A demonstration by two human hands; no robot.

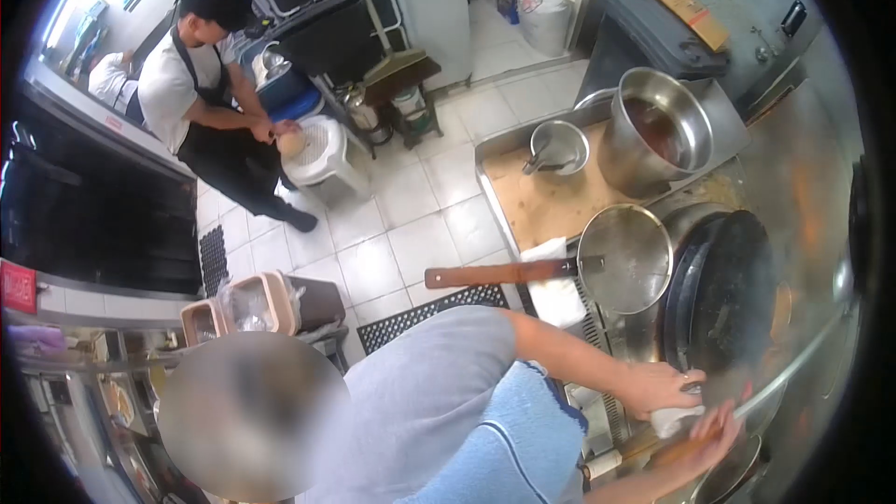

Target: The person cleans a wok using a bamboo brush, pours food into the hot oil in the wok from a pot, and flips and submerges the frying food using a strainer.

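My left hand (667,391) is closed around the short handle of a dark wok (733,294), with a white cloth (674,421) bunched under the fingers. The wok is tilted on the stove. Below it, my right hand (714,437) has its fingers curled at a wooden handle (665,454); a long metal rod (793,366) runs up and right from there. The rod's far end is blurred. Beside the wok, a round strainer (625,257) with a wooden handle lies on the stove edge. A blue towel (509,439) hangs over my grey shirt.
A deep steel pot (653,135) and a small metal pot (560,147) stand on a brown-lined tray (537,196). A co-worker (201,93) bends over a white stool (327,154) with a round pale item. Bins (308,303) and a black mat (429,315) are on the tiled floor.
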